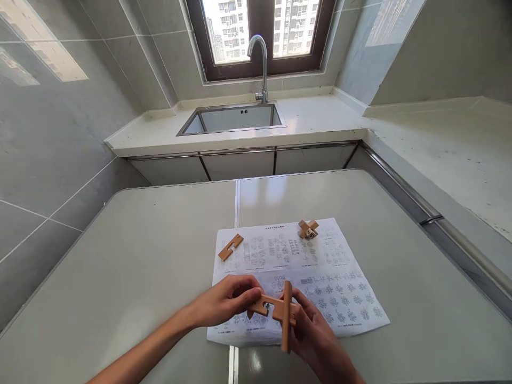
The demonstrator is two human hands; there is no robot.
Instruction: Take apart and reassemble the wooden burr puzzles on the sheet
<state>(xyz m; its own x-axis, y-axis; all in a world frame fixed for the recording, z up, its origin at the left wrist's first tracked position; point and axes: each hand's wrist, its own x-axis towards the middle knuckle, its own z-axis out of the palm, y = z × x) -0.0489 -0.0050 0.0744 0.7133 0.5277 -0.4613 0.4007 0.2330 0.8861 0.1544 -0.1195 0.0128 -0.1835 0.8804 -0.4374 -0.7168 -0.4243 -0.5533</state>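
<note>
My left hand (228,301) pinches one end of a flat notched wooden puzzle piece (266,308) held level. My right hand (316,330) grips a second wooden piece (287,316) standing upright and crossing the first through its slot. Both hands hover just above a printed instruction sheet (340,288) on the table. A single notched wooden piece (231,247) lies on the sheet's far left corner. A small assembled wooden cross (308,229) rests on the sheet's far right part.
The sheet lies on a pale grey table (132,266) with a seam down its middle. Beyond it stand a white counter (320,120), a steel sink (234,118) with a tap (260,64), and a window. A counter runs along the right wall.
</note>
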